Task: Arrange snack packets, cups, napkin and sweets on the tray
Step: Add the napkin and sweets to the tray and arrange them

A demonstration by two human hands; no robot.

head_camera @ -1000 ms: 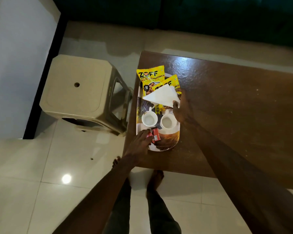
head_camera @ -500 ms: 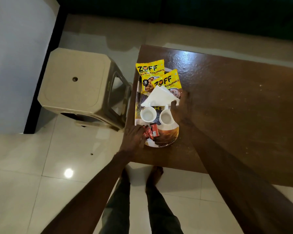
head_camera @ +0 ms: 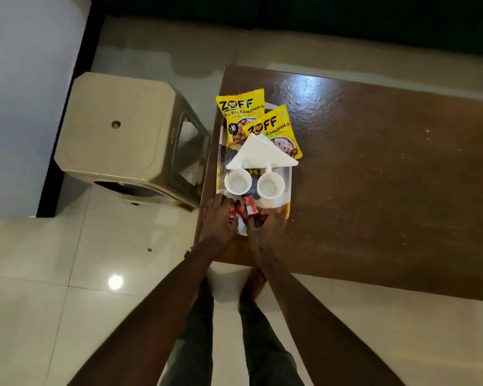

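Observation:
An oval printed tray [head_camera: 288,181] lies at the left end of the brown table [head_camera: 374,168]. Two yellow snack packets [head_camera: 241,112] [head_camera: 273,128] overlap at its far end. A white napkin [head_camera: 258,153] folded to a triangle lies across them. Two white cups [head_camera: 238,181] [head_camera: 271,186] stand side by side mid-tray. Red-wrapped sweets [head_camera: 246,209] sit at the near end. My left hand [head_camera: 216,218] and my right hand [head_camera: 265,228] rest on either side of the sweets, fingertips touching them. Whether either hand grips a sweet is unclear.
A beige plastic stool [head_camera: 115,129] stands on the tiled floor just left of the table. A dark wall edge [head_camera: 67,107] runs behind it. My feet and legs [head_camera: 234,316] are at the table's near edge.
My right hand has left the napkin and come down to the sweets at the tray's near end. My left hand stays at the sweets. The napkin now lies flat.

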